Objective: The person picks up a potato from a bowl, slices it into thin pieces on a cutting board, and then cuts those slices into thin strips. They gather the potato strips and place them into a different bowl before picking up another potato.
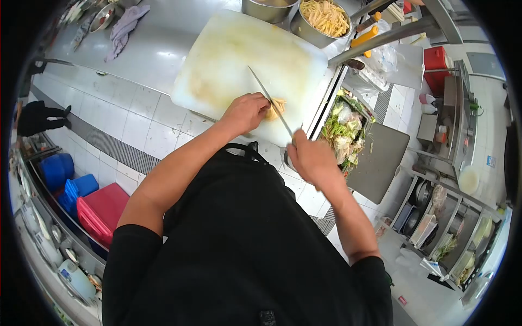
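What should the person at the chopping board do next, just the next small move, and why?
Probably press the knife down for another slice. The right hand grips it with the blade lying across the yellow food, which the left hand pins to the cutting board; the fingers sit close, so a slow cut looks wise.

Item, clothing: I am wearing a black short-sleeved top, left sleeve [128, 263] and right sleeve [375, 277] both ending above the elbows. Over it I am wearing a black apron [244, 228], its thin strap [243, 148] looping at the neck. Forearms, left hand [244, 113] and right hand [312, 160] are going bare.
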Demonstrator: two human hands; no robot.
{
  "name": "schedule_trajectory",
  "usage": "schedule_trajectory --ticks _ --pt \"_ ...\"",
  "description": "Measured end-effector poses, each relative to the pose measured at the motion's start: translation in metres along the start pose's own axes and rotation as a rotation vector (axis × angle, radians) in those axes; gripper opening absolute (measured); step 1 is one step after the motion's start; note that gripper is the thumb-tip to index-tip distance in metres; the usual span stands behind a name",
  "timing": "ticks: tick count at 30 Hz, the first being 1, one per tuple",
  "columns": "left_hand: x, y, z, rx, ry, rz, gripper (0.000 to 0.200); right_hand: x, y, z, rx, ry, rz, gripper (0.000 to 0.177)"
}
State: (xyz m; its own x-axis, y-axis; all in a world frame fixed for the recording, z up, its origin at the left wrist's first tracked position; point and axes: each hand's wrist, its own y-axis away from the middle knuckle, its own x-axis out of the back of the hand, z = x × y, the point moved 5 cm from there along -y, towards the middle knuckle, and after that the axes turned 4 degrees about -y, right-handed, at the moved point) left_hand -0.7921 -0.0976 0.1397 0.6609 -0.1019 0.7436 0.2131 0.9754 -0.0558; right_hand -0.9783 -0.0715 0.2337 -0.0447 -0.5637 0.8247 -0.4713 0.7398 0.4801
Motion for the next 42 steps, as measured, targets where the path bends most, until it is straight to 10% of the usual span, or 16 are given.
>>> schedule_trajectory --ticks 42 --pt "-0.003 0.007 -0.002 0.062 0.085 0.001 0.016 -0.035 -0.042 0.0 0.028 -0.154 0.155 0.028"
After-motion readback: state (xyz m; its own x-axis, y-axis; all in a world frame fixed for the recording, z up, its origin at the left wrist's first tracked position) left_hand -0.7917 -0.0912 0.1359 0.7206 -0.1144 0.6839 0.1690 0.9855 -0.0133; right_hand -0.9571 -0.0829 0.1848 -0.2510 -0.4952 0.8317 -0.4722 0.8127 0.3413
